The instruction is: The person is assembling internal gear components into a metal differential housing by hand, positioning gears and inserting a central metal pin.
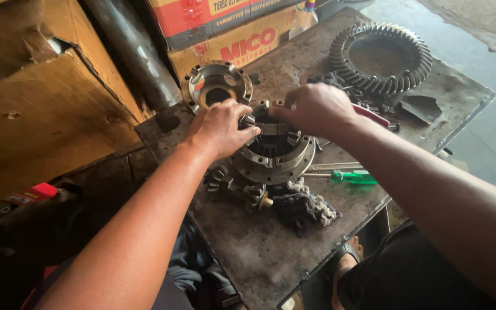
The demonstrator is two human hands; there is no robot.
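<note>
Hands are meeting over the open differential case half (274, 156), which is sitting on the grimy metal worktable (259, 252). The left hand (220, 127) is curling over the near-left rim of the case, fingers bent and pressing down on the cross-shaped spider piece (270, 128) inside it. The right hand (315, 107) is coming in from the opposite side, fingers bunched and gripping the far end of that same cross piece; whether it is pinching anything smaller underneath, I cannot tell, because the knuckles are hiding the fingertips. Both hands are almost touching across the middle of the case.

Just beyond the left hand, the other case half (216, 85) is lying mouth-up, shiny inside. Well beyond the right hand, the big ring gear (381, 57) is resting flat with its teeth up. Under the right wrist a red-handled tool (371, 115) is poking out, and nearer the person, beside the right forearm, a green-handled screwdriver (351, 177) is lying next to the case. Below the left wrist, small bevel gears (242, 188) are clustering against the case flange, with a dirty rag (305, 208) just beside them. Cardboard boxes (242, 34) are standing behind it all.
</note>
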